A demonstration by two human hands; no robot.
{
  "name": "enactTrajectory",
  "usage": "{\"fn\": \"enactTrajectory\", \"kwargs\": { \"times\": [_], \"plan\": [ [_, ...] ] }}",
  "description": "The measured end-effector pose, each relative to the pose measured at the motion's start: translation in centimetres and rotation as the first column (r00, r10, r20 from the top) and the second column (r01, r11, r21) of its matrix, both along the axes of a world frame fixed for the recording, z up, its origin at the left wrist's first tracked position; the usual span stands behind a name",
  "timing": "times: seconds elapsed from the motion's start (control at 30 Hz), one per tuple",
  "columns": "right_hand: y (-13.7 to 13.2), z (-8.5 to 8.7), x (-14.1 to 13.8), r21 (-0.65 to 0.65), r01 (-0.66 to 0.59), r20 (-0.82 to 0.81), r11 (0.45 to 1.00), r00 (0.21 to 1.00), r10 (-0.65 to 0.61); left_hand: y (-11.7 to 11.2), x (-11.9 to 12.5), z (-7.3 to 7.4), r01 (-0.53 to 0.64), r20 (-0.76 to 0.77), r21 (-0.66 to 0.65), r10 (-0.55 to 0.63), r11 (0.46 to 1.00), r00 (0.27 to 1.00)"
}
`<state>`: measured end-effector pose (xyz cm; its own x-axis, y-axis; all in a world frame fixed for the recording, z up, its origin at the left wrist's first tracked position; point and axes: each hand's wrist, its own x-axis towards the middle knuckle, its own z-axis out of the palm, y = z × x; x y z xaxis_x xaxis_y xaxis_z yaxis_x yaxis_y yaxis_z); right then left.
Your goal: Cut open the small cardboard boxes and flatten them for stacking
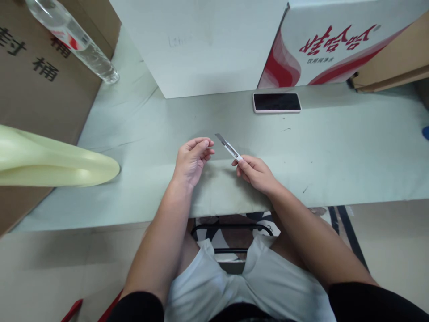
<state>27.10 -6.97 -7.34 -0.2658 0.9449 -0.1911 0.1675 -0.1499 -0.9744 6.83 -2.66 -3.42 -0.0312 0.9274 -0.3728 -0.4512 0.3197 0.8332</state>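
Pale counter (351, 147): knife (233, 151) pinched by right hand (256, 172); curled left hand (191, 162) (grip can't be told) could be nicked if blade (220, 139) slips.

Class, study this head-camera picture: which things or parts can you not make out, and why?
All in the head view:
Rear handle of the knife: covered by the right hand.
Whether the left hand pinches anything: too small to tell.
Top of the bottle: cut off by the upper edge.
Pale yellow-green object: cut off by the left edge.
Blue object: cut off by the right edge.
Handwriting: too faint to read.
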Motion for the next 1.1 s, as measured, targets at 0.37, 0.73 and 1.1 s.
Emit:
{"fn": "enactTrajectory", "kwargs": {
  "times": [0.37, 0.73, 1.1],
  "plan": [
    [-0.08, -0.03, 0.01, -0.006, 0.002, -0.013, 1.000, 1.000, -0.002, -0.04, -0.12, -0.22, 0.024, -0.011, 0.023, -0.024, 0.999, 1.000],
    [0.10, -0.13, 0.02, -0.006, 0.002, -0.034, 1.000, 0.999, -0.002, 0.02, 0.13, -0.29, 0.005, -0.032, 0.051, -0.004, 0.999, 0.999],
    [0.07, 0.14, 0.05, -0.039, 0.011, -0.047, 0.999, 0.999, -0.013, 0.30, -0.46, -0.35, -0.105, -0.101, 0.062, 0.111, 0.993, 0.989]
  ]
}}
